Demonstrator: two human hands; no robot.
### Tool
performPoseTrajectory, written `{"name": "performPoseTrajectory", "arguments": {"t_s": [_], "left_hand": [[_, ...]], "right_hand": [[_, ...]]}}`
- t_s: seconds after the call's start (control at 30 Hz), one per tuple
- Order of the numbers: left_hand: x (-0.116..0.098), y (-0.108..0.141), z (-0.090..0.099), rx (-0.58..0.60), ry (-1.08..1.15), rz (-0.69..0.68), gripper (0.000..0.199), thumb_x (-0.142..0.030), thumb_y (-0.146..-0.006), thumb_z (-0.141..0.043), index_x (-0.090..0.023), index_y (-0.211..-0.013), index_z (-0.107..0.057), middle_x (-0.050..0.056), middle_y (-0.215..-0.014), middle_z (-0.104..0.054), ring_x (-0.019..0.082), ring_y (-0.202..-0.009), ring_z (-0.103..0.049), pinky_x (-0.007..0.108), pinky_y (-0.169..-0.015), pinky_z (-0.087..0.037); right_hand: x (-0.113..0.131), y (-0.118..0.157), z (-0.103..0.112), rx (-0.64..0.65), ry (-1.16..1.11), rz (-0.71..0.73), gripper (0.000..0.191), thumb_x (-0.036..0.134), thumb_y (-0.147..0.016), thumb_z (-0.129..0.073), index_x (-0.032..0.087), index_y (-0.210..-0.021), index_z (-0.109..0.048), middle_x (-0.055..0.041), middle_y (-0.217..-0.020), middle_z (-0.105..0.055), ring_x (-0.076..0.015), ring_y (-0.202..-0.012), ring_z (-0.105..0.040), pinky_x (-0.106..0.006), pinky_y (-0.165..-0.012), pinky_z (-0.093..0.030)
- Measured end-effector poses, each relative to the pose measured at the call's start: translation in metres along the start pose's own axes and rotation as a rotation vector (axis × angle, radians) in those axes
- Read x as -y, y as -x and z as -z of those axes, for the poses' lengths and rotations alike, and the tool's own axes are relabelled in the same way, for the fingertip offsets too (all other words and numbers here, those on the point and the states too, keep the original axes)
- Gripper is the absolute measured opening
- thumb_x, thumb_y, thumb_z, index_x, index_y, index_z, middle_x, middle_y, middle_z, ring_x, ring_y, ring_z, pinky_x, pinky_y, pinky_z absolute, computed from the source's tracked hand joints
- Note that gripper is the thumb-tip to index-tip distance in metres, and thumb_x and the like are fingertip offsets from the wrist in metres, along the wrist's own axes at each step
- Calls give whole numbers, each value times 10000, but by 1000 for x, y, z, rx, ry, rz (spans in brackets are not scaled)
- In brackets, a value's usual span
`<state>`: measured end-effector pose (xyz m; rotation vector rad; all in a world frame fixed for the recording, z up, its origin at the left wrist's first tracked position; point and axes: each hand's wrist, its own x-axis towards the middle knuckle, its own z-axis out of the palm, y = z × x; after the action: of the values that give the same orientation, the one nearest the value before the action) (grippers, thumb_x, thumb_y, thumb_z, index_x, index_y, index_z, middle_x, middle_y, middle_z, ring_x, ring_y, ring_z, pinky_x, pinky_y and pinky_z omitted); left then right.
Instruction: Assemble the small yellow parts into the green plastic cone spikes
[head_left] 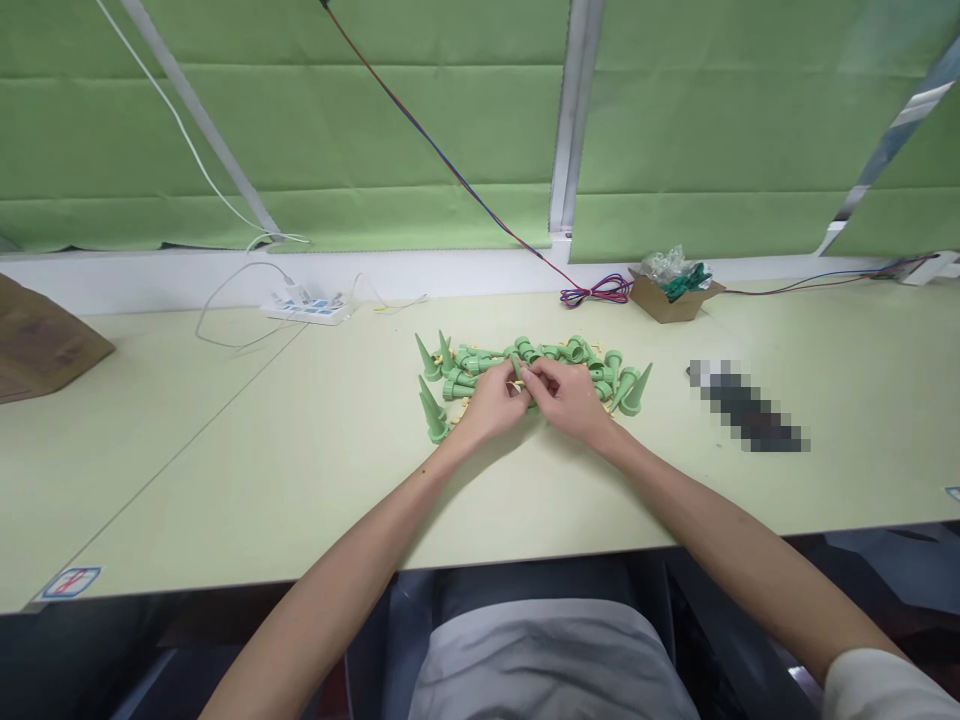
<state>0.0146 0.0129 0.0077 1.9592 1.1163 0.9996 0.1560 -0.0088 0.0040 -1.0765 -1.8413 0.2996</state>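
My left hand and my right hand meet over a pile of green plastic parts on the table. Between their fingertips is a green plastic spike, pinched from both sides; my fingers cover most of it. Around my hands lie more green cone-shaped spikes with ribbed caps, several on their sides. A few spikes stand upright, point up, at the left edge, and another upright spike is at the right edge. Small yellow pieces are scattered among them, too small to make out.
On the pale table, a small cardboard box with plastic wrap and green material stands behind right, beside coiled red-blue wire. A power strip lies behind left. A brown paper bag is far left; a blurred dark object lies right.
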Motion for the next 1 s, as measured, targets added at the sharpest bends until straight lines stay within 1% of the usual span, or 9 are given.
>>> {"name": "performPoseTrajectory", "arguments": {"t_s": [0.3,0.47,0.57,0.67,0.77,1.0], "left_hand": [[1,-1,-1,-8,26,-3,90,-157,-740,-551,-159,-797,-620,62,-784,-670,132,-616,-523,239,-516,-405],[1,-1,0,-35,-26,13,33,-200,-746,-583,-169,-754,-591,38,-692,-617,126,-572,-486,247,-496,-370],[0,-1,2,-54,-34,34,47,-216,-745,-598,-171,-751,-585,29,-663,-590,128,-564,-480,249,-485,-352],[-2,-1,3,-76,10,68,54,-209,-740,-601,-174,-779,-589,13,-636,-573,123,-546,-474,246,-484,-348],[-3,-1,4,-85,68,94,77,-197,-731,-602,-178,-802,-580,-4,-613,-555,116,-527,-473,242,-482,-351],[-3,-2,4,-103,270,130,105,-208,-736,-601,-190,-802,-521,-23,-648,-558,74,-475,-449,214,-458,-357]], "right_hand": [[-3,0,-1,-7,-1,-6,315,376,-948,-478,204,-694,-552,13,-546,-500,-124,-490,-405,-276,-525,-335],[-4,0,-1,-15,5,-10,322,379,-951,-480,204,-688,-543,14,-549,-488,-124,-492,-394,-278,-524,-326],[-4,0,-1,-27,-1,-22,330,398,-949,-489,206,-684,-534,14,-549,-493,-124,-489,-394,-278,-526,-325],[-6,-1,-1,-45,-12,-34,313,403,-945,-498,207,-705,-545,11,-561,-517,-127,-494,-413,-277,-531,-333],[-9,-1,-2,-63,-8,-38,285,369,-939,-497,206,-711,-545,14,-561,-515,-127,-493,-416,-276,-528,-335],[-8,-2,-1,-95,-4,-65,271,339,-928,-499,210,-690,-503,25,-529,-489,-120,-462,-394,-277,-530,-337]]}}
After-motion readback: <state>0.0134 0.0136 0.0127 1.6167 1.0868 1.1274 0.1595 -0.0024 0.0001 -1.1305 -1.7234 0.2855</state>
